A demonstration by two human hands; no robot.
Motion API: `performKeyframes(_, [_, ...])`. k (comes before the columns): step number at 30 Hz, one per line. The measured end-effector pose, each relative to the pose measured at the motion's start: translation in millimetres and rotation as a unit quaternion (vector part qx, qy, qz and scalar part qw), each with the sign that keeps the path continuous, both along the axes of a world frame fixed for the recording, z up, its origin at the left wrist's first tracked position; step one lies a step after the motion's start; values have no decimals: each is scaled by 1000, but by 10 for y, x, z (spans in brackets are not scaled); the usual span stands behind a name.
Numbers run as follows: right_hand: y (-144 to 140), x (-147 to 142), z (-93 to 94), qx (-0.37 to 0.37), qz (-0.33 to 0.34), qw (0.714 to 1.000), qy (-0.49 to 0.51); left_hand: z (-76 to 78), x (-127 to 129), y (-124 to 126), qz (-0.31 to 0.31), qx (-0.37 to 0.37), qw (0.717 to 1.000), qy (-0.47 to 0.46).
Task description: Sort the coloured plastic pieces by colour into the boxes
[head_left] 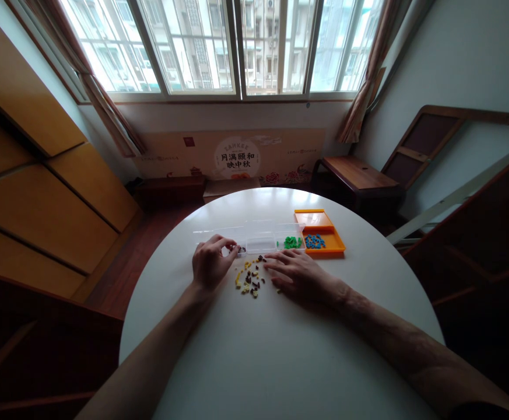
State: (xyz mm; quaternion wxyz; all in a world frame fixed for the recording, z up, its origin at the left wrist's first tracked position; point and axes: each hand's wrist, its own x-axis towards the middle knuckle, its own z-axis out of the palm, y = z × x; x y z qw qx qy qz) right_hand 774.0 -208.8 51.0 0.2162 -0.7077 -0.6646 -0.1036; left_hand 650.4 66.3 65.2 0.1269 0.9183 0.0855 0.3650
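My left hand (213,263) is at the left compartment of a clear plastic box (260,244), thumb and forefinger pinched together. Whatever is between those fingertips is too small to make out. Small dark pieces (242,249) lie in that compartment beside the fingertips. My right hand (300,273) rests low over the white table, fingers stretched and apart, its fingertips close to a dark brown piece (261,258). Between the hands is a loose scatter of small yellow pieces (238,279) and dark brown pieces (255,286). Green pieces (292,242) lie in the box's right compartment.
An orange tray (339,242) with blue pieces (315,241) stands at the right end of the clear box. Everything is on a round white table (245,361). Beyond it are a wooden chair (359,174), a printed panel (171,151) and a window.
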Motion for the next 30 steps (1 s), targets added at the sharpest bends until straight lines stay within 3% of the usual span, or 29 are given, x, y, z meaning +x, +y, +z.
performKeyframes(6, [13, 27, -61, 1, 1, 1000, -2, 3, -16, -65, -14, -7, 1000, 7])
performKeyframes(23, [11, -17, 10, 53, 13, 998, 37, -92, -12, -178, -227, 24, 972, 51])
performKeyframes(30, [32, -10, -36, 72, 44, 995, 47, -103, -14, -197, -248, 45, 967, 37])
